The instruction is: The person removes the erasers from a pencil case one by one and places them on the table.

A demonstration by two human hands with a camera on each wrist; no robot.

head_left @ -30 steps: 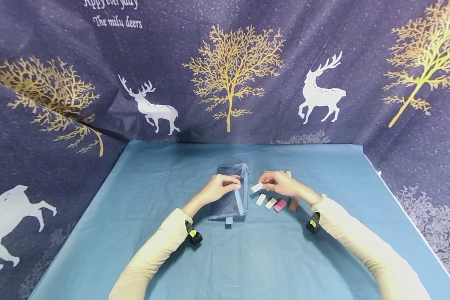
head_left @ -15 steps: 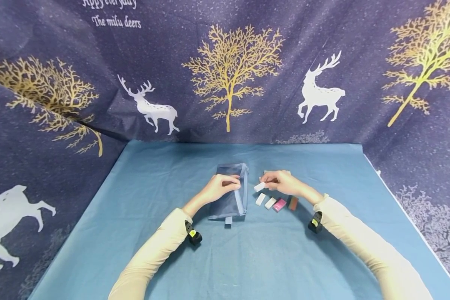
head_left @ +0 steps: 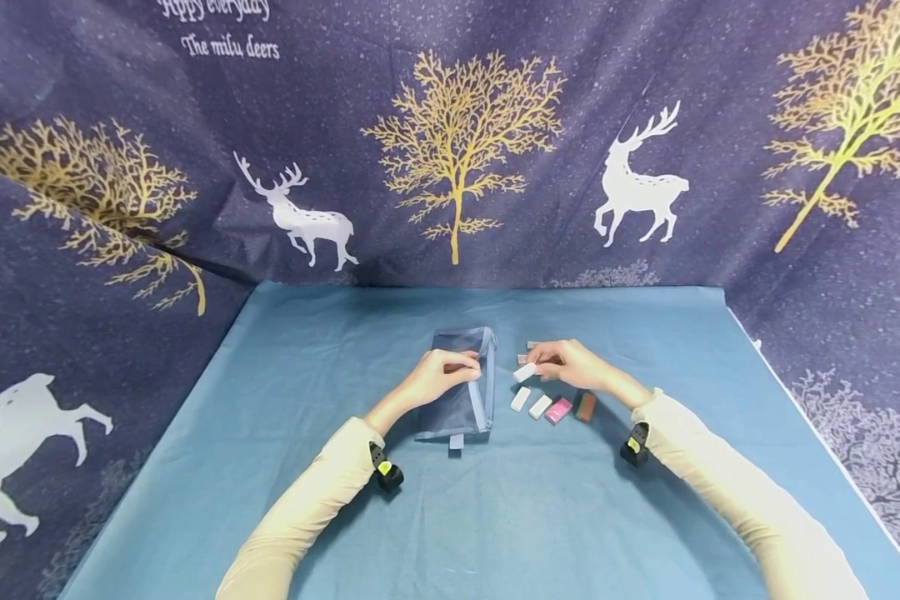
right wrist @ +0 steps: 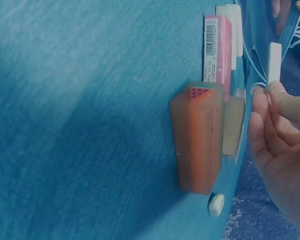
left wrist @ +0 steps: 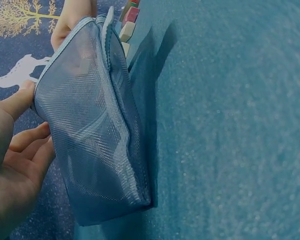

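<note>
My left hand (head_left: 437, 377) pinches the open edge of a blue mesh zip pouch (head_left: 450, 412) between thumb and fingers. In the left wrist view the mesh pouch (left wrist: 87, 135) is held up at its zipped side, and its mouth gapes. Just right of the pouch, my right hand (head_left: 573, 365) pinches a small white eraser (head_left: 525, 372) by one end, above the cloth. The right wrist view shows that eraser (right wrist: 274, 62) between thumb and fingertips. Below this hand lie two white erasers (head_left: 521, 398) (head_left: 540, 407), a pink eraser (head_left: 559, 409) and an orange-brown block (head_left: 586, 407).
More small blocks (head_left: 522, 359) lie behind the right hand, partly hidden by it. A tan block (right wrist: 233, 125) and a small white piece (right wrist: 216, 205) show near the orange-brown block. Blue cloth (head_left: 450, 533) covers the table; a patterned curtain (head_left: 390, 150) hangs behind.
My right hand has drifted slightly right, away from the pouch, with the white eraser still in its fingers. My left hand stays at the pouch edge.
</note>
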